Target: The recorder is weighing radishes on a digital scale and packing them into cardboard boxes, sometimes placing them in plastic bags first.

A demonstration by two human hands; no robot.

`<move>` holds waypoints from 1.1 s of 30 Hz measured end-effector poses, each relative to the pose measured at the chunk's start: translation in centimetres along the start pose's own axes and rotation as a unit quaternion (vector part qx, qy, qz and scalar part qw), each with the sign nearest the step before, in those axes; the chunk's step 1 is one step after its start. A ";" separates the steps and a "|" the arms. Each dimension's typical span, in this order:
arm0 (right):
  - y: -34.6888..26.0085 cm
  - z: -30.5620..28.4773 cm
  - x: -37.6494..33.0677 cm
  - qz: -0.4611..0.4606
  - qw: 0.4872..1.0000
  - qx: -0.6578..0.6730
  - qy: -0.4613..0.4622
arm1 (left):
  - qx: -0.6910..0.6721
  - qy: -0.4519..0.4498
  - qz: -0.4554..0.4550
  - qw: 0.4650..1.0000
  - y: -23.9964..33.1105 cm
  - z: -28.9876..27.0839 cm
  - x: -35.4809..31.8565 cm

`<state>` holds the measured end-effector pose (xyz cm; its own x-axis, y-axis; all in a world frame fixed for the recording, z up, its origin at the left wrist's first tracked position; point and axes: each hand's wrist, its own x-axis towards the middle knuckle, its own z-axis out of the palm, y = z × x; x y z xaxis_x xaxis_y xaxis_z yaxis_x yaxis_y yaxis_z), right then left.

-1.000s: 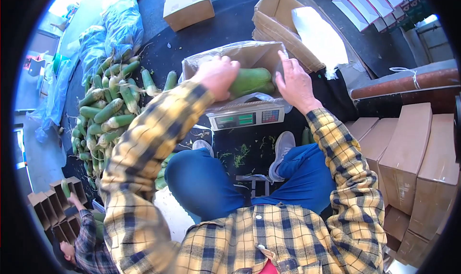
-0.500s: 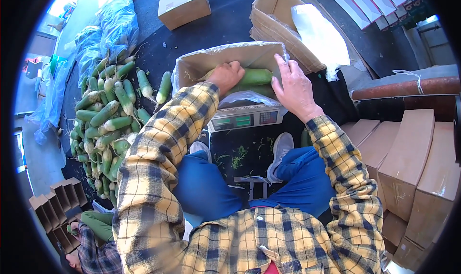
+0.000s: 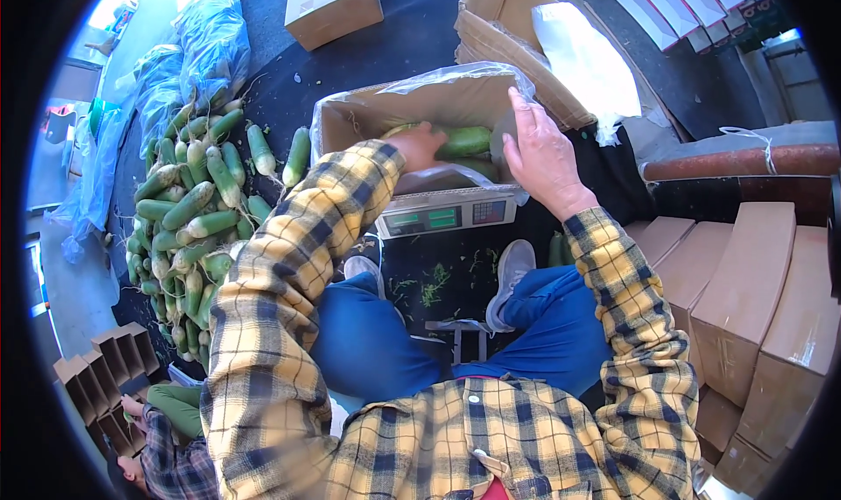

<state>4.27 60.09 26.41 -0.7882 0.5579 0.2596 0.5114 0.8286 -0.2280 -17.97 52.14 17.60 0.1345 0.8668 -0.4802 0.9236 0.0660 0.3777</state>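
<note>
Down inside the plastic-lined cardboard box (image 3: 368, 119) lies a green radish (image 3: 464, 141), lengthwise near the box's right end. The left hand (image 3: 419, 145) reaches into the box and rests against the radish's left end; whether its fingers are closed on it cannot be told, since they are hidden below the box edge. The right hand (image 3: 543, 154) lies flat and open, fingers spread against the box's right wall and the clear plastic liner (image 3: 455, 78), gripping nothing that shows. The box sits on a digital weighing scale (image 3: 447, 213), whose display faces the person. To the left, on the dark floor, is a heap of green radishes (image 3: 188, 211), with blue plastic bags (image 3: 188, 58) beyond it. Closed cardboard cartons (image 3: 745, 290) stand stacked at the right, and another person's plaid sleeve (image 3: 171, 465) shows at the lower left.
</note>
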 end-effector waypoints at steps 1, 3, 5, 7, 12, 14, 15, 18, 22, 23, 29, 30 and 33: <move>-0.3 0.0 0.1 0.001 1.000 -0.001 -0.002 | 0.000 0.000 -0.005 1.000 -0.4 0.2 -0.5; -0.6 0.2 0.2 0.002 1.000 0.012 -0.008 | -0.046 0.004 0.261 0.964 -1.3 0.7 -1.6; -0.5 0.4 0.3 0.000 1.000 0.021 -0.016 | -0.057 -0.094 0.190 0.976 -1.1 0.1 -2.0; -0.8 1.1 0.3 -0.011 1.000 0.019 -0.012 | -0.082 -0.291 0.047 0.952 -1.4 -0.6 -2.9; -0.3 0.3 -0.1 0.007 0.999 0.003 -0.038 | -0.257 -0.002 0.092 0.962 3.5 -3.6 -15.8; -0.4 0.4 0.0 -0.005 1.000 0.002 -0.028 | -0.195 0.152 0.126 0.961 3.9 -1.2 -18.7; -0.6 0.5 0.0 0.002 0.999 0.004 -0.041 | -0.159 0.219 0.127 0.954 3.8 -0.1 -20.3; -0.9 0.8 0.1 0.007 0.999 0.007 -0.052 | -0.170 0.246 0.107 0.948 2.7 1.0 -23.0; -0.3 1.0 -0.1 0.007 0.998 -0.015 -0.063 | -0.357 0.272 0.076 0.890 1.6 3.0 -26.3; -0.3 1.0 -0.1 0.003 0.998 -0.004 -0.060 | -0.499 0.227 0.028 0.836 1.6 3.7 -27.7; -0.7 1.1 0.0 -0.014 0.999 -0.004 -0.042 | -0.477 0.296 -0.254 0.787 -3.9 22.6 -30.0; -0.6 1.1 0.0 -0.006 0.999 -0.004 -0.042 | -0.529 0.296 -0.269 0.748 -4.3 25.2 -30.2; -0.8 1.0 0.1 0.002 0.999 -0.001 -0.044 | -0.518 0.347 -0.339 0.704 -6.4 32.1 -30.5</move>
<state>3.46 59.43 25.64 -0.8132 0.5552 0.1744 0.5153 0.8262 -0.2277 -16.50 9.37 4.40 -0.7514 0.4719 -0.4612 -0.1157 0.5939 0.7962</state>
